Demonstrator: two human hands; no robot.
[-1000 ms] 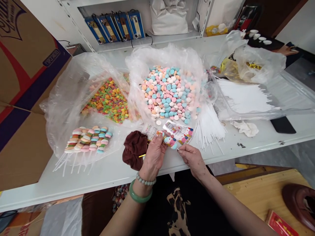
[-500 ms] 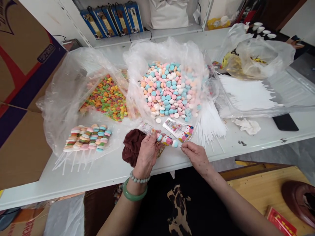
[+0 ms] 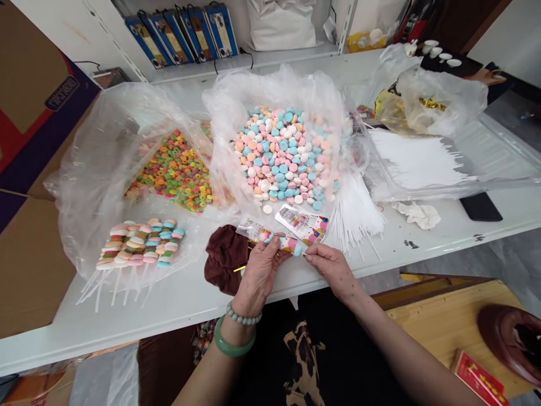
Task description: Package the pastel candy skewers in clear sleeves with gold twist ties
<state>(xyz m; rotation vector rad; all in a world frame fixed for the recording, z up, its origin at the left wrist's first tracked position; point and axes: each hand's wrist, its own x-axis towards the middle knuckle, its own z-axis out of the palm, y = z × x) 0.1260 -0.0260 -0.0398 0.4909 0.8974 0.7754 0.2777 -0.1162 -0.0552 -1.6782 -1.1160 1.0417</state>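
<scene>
My left hand [image 3: 262,265] is closed around a printed clear candy wrapper [image 3: 250,229] with a marshmallow skewer [image 3: 297,248] inside it. A pale blue piece shows at the wrapper's right end. From there a thin white stick [image 3: 305,254] sticks out, pinched between the fingertips of my right hand [image 3: 332,268]. Just behind my hands lie more printed wrappers [image 3: 305,223] on the table. Beside my left wrist is a crumpled dark brown cloth [image 3: 224,259], with a short yellow strip [image 3: 240,269] near it. Finished-looking skewers [image 3: 141,242] of marshmallows and gummy rings lie in rows at left.
An open plastic bag holds pastel marshmallows [image 3: 279,158]; another holds gummy rings [image 3: 177,169]. White sticks [image 3: 357,214] lie right of the wrappers, and more fill a clear tray [image 3: 393,194]. A crumpled tissue [image 3: 418,214] and black phone [image 3: 480,208] lie at right. A cardboard box [image 3: 34,254] stands left.
My left hand has slid along the wrapper toward the stick end, and the wrapper covers more of the skewer. The yellow strip has come into sight. The whole view has shifted slightly.
</scene>
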